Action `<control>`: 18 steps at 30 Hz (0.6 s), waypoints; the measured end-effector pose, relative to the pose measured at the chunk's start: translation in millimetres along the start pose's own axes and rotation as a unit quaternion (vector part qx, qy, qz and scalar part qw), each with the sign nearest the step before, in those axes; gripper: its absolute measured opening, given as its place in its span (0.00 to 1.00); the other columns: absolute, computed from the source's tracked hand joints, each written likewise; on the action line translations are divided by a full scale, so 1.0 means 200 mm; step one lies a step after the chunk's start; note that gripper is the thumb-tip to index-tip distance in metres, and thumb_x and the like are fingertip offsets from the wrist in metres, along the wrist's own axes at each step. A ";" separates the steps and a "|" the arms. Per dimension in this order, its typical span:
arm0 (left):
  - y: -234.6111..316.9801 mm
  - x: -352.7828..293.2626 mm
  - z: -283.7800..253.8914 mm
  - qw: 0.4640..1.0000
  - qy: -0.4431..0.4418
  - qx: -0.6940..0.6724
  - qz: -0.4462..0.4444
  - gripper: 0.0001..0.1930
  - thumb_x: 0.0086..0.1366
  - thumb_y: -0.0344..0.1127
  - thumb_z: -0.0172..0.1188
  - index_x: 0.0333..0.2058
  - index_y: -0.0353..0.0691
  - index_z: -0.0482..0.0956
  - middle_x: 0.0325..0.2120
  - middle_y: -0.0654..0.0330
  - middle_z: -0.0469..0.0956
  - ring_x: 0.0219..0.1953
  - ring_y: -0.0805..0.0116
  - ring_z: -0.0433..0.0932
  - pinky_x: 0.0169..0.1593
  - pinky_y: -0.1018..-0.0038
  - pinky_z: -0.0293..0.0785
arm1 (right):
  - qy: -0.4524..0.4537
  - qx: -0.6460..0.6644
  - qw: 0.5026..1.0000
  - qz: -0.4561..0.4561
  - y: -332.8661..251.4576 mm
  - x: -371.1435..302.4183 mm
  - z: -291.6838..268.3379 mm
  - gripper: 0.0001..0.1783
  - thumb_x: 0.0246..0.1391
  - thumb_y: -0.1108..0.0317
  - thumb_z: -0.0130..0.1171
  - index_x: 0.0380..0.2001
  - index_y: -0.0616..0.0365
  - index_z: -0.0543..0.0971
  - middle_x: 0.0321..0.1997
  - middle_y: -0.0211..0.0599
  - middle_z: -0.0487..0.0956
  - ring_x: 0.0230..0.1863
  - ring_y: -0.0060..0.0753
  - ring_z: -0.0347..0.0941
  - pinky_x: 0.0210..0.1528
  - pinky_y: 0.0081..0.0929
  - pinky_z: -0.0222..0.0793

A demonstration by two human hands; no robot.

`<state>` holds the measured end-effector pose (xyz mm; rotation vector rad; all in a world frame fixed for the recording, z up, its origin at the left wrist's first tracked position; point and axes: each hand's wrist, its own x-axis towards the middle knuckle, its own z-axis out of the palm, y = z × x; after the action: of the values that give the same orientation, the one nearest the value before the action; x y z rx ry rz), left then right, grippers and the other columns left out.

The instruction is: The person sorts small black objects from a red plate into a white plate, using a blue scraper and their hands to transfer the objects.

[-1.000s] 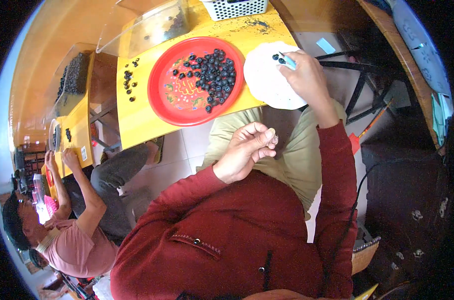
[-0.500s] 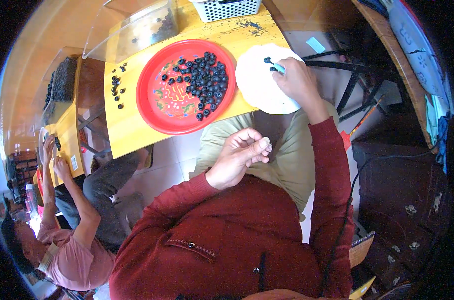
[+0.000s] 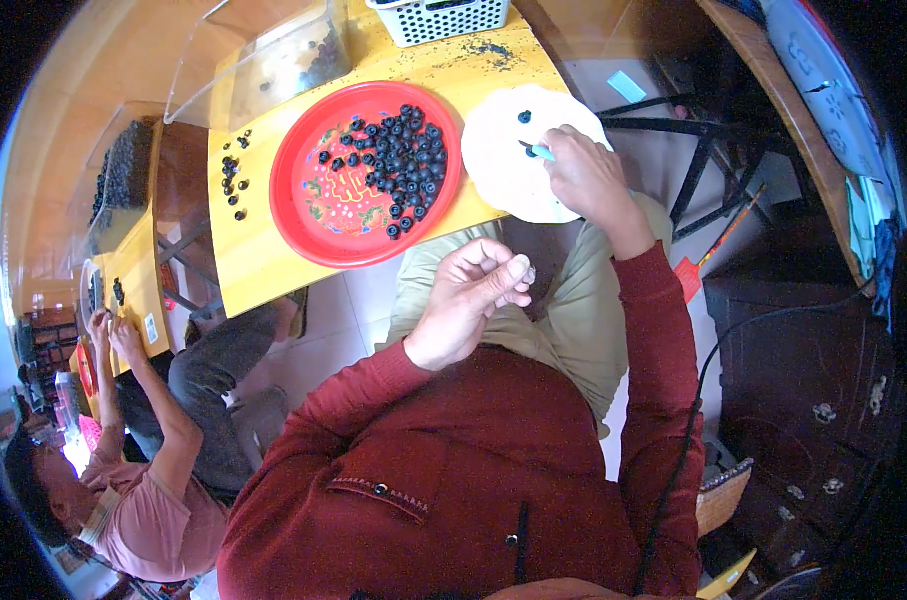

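My right hand [image 3: 586,178] is closed around a slim light-blue tool [image 3: 541,152], held over a round white plate [image 3: 494,180]. The tool's dark tip is beside a small dark ball on the plate; another dark ball [image 3: 525,117] lies farther back. Above my lap, my left hand [image 3: 464,305] is pinched at thumb and fingertips. Something small and pale shows there, too small to make out. Left of the white plate sits a red patterned tray [image 3: 292,215], its right half piled with dark round balls [image 3: 414,160] that look like beads or berries.
Loose dark balls [image 3: 230,186] line the yellow table's [image 3: 244,270] left side. A clear bin [image 3: 264,75] and a grey perforated basket [image 3: 449,22] stand at the back, with dark crumbs [image 3: 489,50] nearby. At left, another person [image 3: 154,510] works at a second table.
My right hand has pulled slightly nearer with the blue tool, leaving one dark ball apart on the white plate. My left hand stays pinched. The view has shifted slightly.
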<state>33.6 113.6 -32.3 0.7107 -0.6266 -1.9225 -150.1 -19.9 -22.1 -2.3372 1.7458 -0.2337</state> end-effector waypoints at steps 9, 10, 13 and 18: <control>0.07 0.08 0.02 0.994 0.062 0.014 0.091 0.15 0.67 0.32 0.57 0.51 0.38 0.72 0.40 0.62 0.77 0.39 0.74 0.77 0.42 0.74 0.79 | 0.079 0.242 0.965 -0.055 -0.10 -0.24 -0.16 0.11 0.53 0.70 0.58 0.38 0.64 0.75 0.38 0.49 0.77 0.40 0.49 0.76 0.42 0.38 0.69; 0.08 0.09 0.04 0.994 0.065 0.016 0.090 0.15 0.67 0.32 0.57 0.51 0.38 0.72 0.40 0.62 0.77 0.39 0.74 0.77 0.42 0.74 0.79 | 0.071 0.320 0.944 -0.051 -0.14 -0.28 -0.19 0.10 0.52 0.71 0.58 0.37 0.65 0.75 0.38 0.51 0.77 0.40 0.51 0.76 0.42 0.38 0.70; 0.10 0.11 0.10 0.993 0.043 -0.057 0.090 0.18 0.68 0.31 0.55 0.55 0.34 0.70 0.40 0.60 0.78 0.39 0.71 0.79 0.44 0.73 0.81 | 0.041 0.387 0.921 -0.023 -0.21 -0.36 -0.21 0.09 0.53 0.73 0.57 0.37 0.66 0.75 0.36 0.50 0.77 0.38 0.45 0.76 0.41 0.34 0.69; 0.07 0.12 0.09 0.995 0.010 -0.064 0.079 0.15 0.68 0.30 0.56 0.51 0.34 0.73 0.39 0.58 0.79 0.39 0.70 0.80 0.44 0.72 0.81 | 0.070 0.430 0.898 -0.056 -0.23 -0.43 -0.18 0.08 0.53 0.73 0.59 0.35 0.66 0.75 0.35 0.47 0.77 0.36 0.37 0.76 0.40 0.31 0.70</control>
<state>20.3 88.9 -14.9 0.5808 -0.5258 -1.7908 -141.7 72.6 23.8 -1.7648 1.1717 -0.9855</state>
